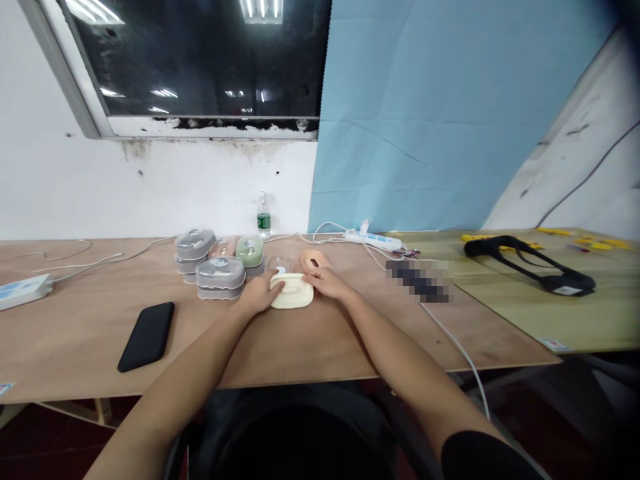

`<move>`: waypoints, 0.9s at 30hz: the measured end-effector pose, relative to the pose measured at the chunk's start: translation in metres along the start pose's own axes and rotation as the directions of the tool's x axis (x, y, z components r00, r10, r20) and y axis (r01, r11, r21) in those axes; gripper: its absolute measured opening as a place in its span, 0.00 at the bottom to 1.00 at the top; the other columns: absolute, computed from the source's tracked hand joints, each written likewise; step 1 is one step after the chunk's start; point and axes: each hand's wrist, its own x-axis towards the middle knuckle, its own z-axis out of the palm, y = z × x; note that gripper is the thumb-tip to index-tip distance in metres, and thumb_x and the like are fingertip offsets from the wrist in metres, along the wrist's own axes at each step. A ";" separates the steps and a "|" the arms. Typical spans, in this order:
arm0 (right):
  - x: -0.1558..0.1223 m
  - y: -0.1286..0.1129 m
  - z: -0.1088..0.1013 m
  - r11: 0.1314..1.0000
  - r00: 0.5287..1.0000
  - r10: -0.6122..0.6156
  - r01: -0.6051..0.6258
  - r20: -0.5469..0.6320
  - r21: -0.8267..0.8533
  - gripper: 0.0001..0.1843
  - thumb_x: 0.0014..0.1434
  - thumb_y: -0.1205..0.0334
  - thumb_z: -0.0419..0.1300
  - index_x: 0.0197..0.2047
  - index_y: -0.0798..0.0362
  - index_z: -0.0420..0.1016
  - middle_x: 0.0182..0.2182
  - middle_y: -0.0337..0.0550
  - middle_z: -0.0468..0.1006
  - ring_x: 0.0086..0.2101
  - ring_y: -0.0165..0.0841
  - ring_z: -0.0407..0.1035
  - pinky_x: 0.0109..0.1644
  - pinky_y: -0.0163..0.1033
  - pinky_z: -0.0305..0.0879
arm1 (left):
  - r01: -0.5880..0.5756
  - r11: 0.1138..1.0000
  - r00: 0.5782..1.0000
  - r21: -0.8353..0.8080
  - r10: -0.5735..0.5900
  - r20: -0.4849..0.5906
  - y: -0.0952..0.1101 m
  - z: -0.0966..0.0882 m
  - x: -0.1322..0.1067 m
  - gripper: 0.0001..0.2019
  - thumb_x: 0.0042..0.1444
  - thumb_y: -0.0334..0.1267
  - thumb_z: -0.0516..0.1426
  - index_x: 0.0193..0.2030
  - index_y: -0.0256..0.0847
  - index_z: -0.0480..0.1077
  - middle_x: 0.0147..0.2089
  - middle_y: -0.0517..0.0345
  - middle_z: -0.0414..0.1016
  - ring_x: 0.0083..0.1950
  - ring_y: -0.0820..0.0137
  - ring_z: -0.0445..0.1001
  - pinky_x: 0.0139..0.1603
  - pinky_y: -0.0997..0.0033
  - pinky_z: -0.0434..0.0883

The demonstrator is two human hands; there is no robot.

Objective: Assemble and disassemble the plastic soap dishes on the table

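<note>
A cream lidded container (295, 293) lies on the wooden table (300, 340) in front of me. My left hand (260, 293) grips its left edge, thumb on the lid. On its right edge rests my right hand (325, 281), fingers curled over the rim. Just behind it lie an orange lid (314, 259) and a clear container (280, 264).
Stacked grey containers (220, 277), more grey ones (194, 250) and a green one (249, 251) stand at left. A black phone (147, 335) lies near the front edge. A water bottle (263, 217), a power strip (373, 239) with cables and a black strap (530, 263) sit farther back.
</note>
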 end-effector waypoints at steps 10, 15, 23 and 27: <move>0.003 0.016 -0.001 0.963 0.998 -0.003 0.022 0.070 -0.267 0.22 0.50 0.47 0.60 0.16 0.53 0.64 0.14 0.33 0.63 0.19 0.25 0.56 0.24 0.32 0.46 | -0.060 0.993 0.993 0.101 0.049 0.109 -0.013 0.006 0.005 0.16 0.56 0.46 0.53 0.48 0.48 0.74 0.50 0.53 0.73 0.50 0.60 0.72 0.50 0.64 0.68; 0.005 0.020 -0.005 0.962 0.977 -0.043 -0.016 -0.208 -0.272 0.13 0.52 0.50 0.60 0.27 0.52 0.72 0.24 0.37 0.74 0.25 0.29 0.65 0.29 0.32 0.56 | -0.052 0.993 0.994 0.102 0.041 0.106 -0.013 0.005 0.003 0.15 0.56 0.45 0.52 0.47 0.46 0.73 0.51 0.52 0.72 0.49 0.61 0.72 0.48 0.65 0.68; 0.008 0.040 -0.009 0.960 0.964 0.015 -0.089 -0.267 -0.267 0.15 0.52 0.57 0.62 0.43 0.50 0.74 0.41 0.45 0.77 0.39 0.35 0.71 0.41 0.36 0.63 | -0.038 0.992 0.997 0.120 0.029 0.076 -0.013 0.006 0.003 0.16 0.58 0.48 0.50 0.45 0.43 0.71 0.48 0.51 0.74 0.46 0.62 0.73 0.44 0.67 0.68; 0.006 0.032 -0.009 0.964 0.942 0.028 -0.114 -0.334 -0.242 0.06 0.53 0.57 0.59 0.33 0.51 0.72 0.33 0.42 0.77 0.34 0.34 0.70 0.38 0.37 0.63 | -0.014 0.995 0.997 0.098 0.008 0.071 -0.013 0.007 0.004 0.19 0.58 0.52 0.50 0.47 0.42 0.70 0.45 0.50 0.74 0.45 0.61 0.74 0.43 0.66 0.68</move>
